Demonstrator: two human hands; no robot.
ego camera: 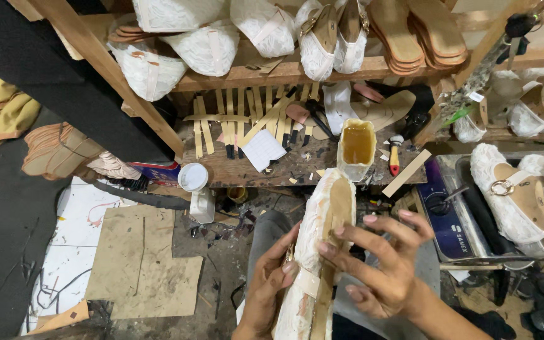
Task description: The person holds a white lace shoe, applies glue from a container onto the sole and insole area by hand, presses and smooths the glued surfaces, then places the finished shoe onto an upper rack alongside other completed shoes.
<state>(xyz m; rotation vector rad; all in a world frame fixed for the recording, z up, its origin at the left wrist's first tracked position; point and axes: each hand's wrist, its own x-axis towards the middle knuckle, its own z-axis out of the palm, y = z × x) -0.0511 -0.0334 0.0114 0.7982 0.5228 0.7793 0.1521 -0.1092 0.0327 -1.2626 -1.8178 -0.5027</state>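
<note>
Over our lap, below the workbench (234, 171) front edge, we hold a white lace shoe (323, 214) sole-up. Our left hand (266, 291) clamps its side; our right hand (382, 261), fingers spread, presses tan straps (327, 277) onto the insole, seemingly half-attached. The glue container (356, 146) stands open.

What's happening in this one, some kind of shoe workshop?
Yes, it looks like one. A person holds a white lace-covered shoe sole-up over their lap. The left hand grips it from below, while the right hand presses a tan strip along the sole with its fingertips. Ahead, a wooden bench carries a tub of amber glue, cut tan strips and a small hammer. More lace shoes and stacked soles sit on the shelf above.
</note>
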